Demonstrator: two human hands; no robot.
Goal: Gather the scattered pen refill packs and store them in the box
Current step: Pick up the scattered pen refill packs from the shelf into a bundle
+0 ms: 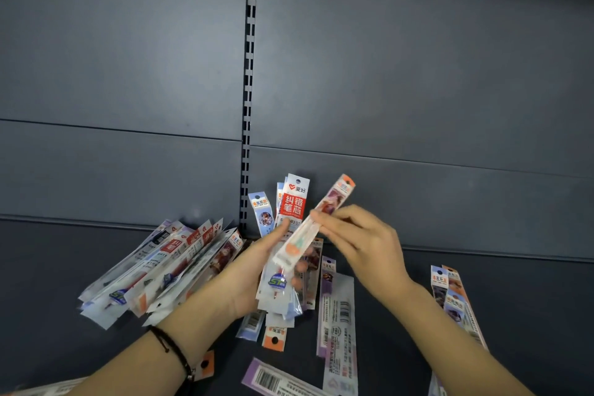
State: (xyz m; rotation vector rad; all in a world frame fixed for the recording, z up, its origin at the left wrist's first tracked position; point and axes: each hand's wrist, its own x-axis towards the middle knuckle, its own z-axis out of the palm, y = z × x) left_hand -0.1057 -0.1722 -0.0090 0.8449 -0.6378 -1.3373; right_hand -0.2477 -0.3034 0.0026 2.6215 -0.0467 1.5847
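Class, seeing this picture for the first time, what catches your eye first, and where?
At centre, the left hand grips an upright bundle of refill packs, red-and-white one in front, while the right hand pinches an orange-tipped pack slanted across it. A fanned heap of packs lies on the dark shelf to the left.

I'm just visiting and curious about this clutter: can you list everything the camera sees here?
held bundle: several packs, red-and-white one in front, fanned upright
orange-topped pack: one, clear with orange ends, in front of the bundle
left pile: many packs, white, red and blue, heaped at left
loose packs: several, mostly purple backs with barcodes, flat, centre front
right packs: a few, blue and orange tops, far right
shelf: one, dark grey, underneath
back panel: two sections, dark grey, behind
slotted upright: one, black, between the sections
bracelet: one, black, left wrist
left hand: one, grip round the held bundle
right hand: one, grip pinching the orange-topped pack
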